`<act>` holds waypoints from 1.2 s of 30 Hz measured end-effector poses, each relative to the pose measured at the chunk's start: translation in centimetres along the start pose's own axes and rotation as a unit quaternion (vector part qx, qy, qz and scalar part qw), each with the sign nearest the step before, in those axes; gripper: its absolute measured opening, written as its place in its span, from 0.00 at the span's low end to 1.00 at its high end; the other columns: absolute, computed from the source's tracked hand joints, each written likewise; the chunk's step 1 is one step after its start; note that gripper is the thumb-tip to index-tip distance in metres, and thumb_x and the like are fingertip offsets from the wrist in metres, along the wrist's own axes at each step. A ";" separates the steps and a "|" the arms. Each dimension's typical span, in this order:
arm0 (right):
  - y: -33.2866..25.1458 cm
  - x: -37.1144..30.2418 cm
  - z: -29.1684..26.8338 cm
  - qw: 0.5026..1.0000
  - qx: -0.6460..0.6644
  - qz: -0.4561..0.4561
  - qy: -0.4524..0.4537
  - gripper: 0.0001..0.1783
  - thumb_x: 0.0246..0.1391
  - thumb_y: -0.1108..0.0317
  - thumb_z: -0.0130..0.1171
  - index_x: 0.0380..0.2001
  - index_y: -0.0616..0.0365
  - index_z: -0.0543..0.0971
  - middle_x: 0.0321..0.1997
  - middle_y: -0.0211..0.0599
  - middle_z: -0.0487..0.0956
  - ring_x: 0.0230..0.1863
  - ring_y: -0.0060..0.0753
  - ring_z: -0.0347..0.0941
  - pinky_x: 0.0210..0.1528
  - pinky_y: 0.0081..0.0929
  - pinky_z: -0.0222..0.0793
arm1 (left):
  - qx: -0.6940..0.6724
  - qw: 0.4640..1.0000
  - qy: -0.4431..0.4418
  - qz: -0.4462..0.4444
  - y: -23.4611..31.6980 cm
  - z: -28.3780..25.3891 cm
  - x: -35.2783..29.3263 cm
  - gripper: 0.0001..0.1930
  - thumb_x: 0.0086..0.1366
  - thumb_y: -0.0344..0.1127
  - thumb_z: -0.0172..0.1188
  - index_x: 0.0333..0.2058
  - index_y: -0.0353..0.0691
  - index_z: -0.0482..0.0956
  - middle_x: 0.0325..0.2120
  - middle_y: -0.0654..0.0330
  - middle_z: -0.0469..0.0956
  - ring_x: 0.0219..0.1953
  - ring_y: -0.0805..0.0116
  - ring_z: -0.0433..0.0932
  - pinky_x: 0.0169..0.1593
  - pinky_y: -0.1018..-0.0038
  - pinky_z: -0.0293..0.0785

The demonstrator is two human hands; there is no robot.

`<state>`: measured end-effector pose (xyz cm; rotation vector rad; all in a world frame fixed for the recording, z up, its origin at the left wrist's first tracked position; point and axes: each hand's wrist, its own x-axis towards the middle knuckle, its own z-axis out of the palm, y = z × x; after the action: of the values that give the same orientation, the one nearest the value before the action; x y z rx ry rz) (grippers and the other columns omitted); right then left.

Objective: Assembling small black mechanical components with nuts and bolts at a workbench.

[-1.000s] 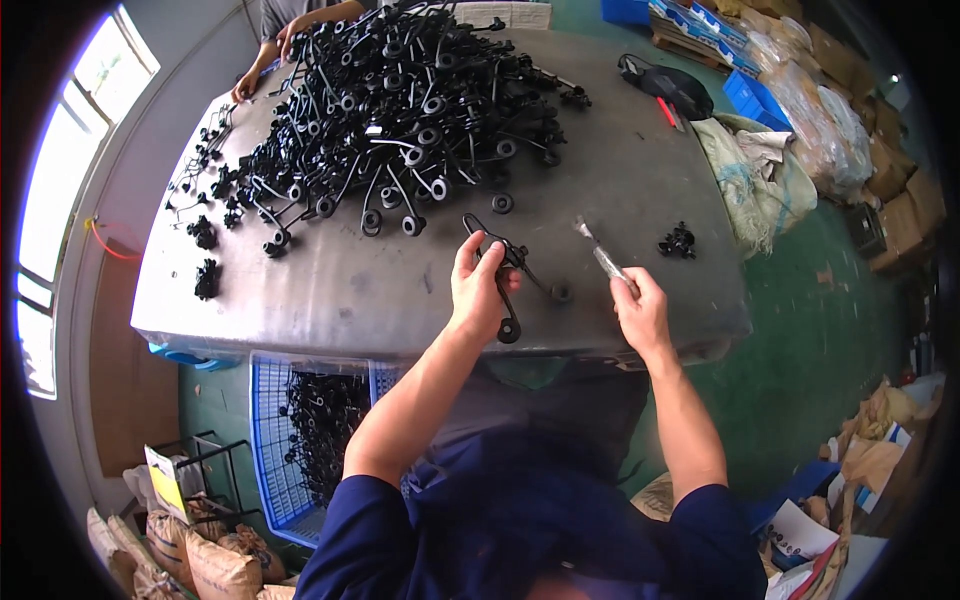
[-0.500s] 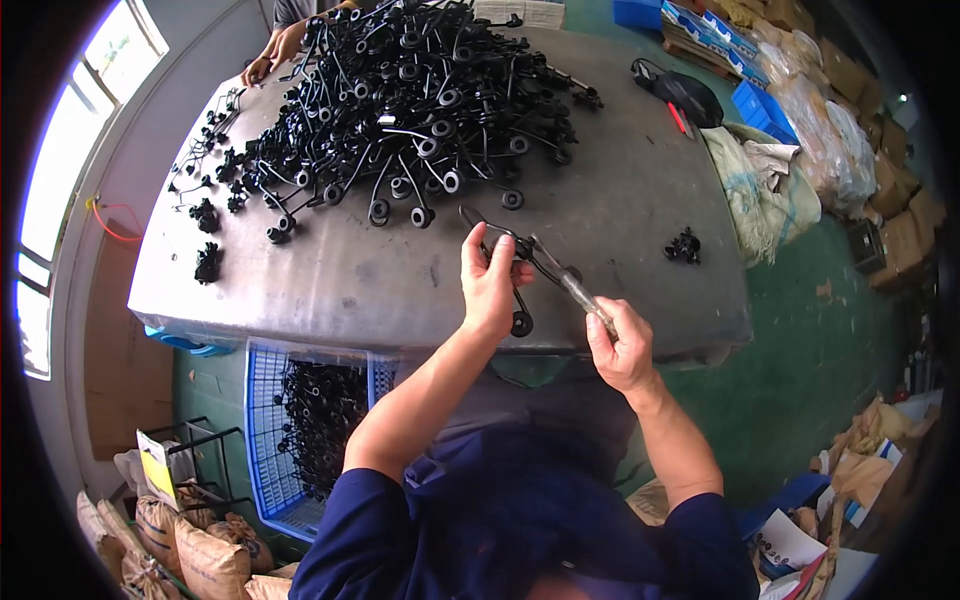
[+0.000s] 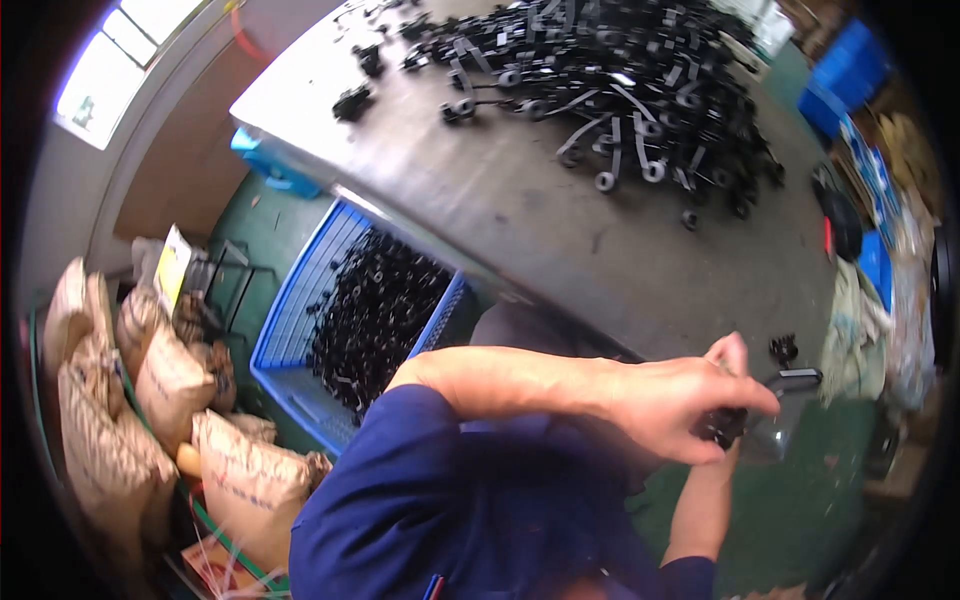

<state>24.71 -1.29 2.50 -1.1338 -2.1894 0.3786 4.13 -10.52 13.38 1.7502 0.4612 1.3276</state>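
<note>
My left hand (image 3: 680,408) reaches across to the right, its fingers closed round a black part with a dark rounded end (image 3: 722,425). Beyond its fingers a short black bar (image 3: 798,379) sticks out; I cannot tell whether it belongs to the same part. My right hand (image 3: 731,353) is mostly hidden behind the left one, only its bent fingers and its forearm showing. What it grips is out of sight. Both hands are past the near right edge of the grey table (image 3: 640,270). On the table lies a large heap of black bent rods with ring ends (image 3: 610,110).
A blue plastic basket (image 3: 290,335) of black parts stands on the floor by the table's near edge. Brown paper sacks (image 3: 170,375) lean together at the left. A small black cluster (image 3: 784,348) and a pale sack (image 3: 858,330) are at the right.
My view has swung, bringing the basket and sacks further in. The left hand has moved right with the black part, across the right hand. The metal rod tool in the right hand is now hidden.
</note>
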 end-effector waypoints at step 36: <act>5.5 3.2 -0.1 0.969 0.181 0.165 -0.021 0.16 0.57 0.71 0.64 0.46 0.66 0.74 0.32 0.26 0.76 0.31 0.15 0.69 0.34 0.14 0.65 | 0.547 0.562 0.533 -0.317 2.9 -22.7 -36.4 0.17 0.60 0.28 0.60 0.49 0.38 0.76 0.34 0.54 0.81 0.35 0.62 0.81 0.41 0.70 0.77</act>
<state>26.81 4.54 1.02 -1.2840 -1.8593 0.9137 -30.29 -29.06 -4.46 0.9505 2.7965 1.4319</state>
